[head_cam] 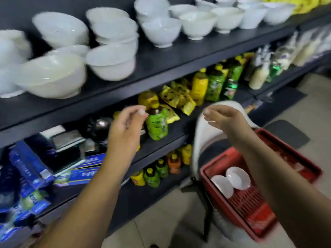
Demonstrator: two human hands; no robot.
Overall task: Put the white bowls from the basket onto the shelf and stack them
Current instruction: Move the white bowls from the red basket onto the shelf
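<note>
View down at a dark store shelf point(161, 63), blurred by motion. Both hands are raised in front of it, apart from each other and grasping nothing.

The left hand point(128, 126) is released, its fingers loosely curled and its thumb near the fingertips. The right hand point(226, 120) is also released, with the wrist bent and the fingers drooping.

Below the right hand, partly under its forearm, is a red basket point(249, 201) with a white chair point(202, 133) behind it. Two white bowls point(222, 186) lie tilted in the basket, side by side, one overlapping the other.

Above both hands, the top shelf carries many more white bowls. Some are in stacks point(114, 33) and some stand alone.

Behind the left hand stand green and yellow bottles point(157, 124). Below it and to its left lie blue boxes point(28, 165).
</note>
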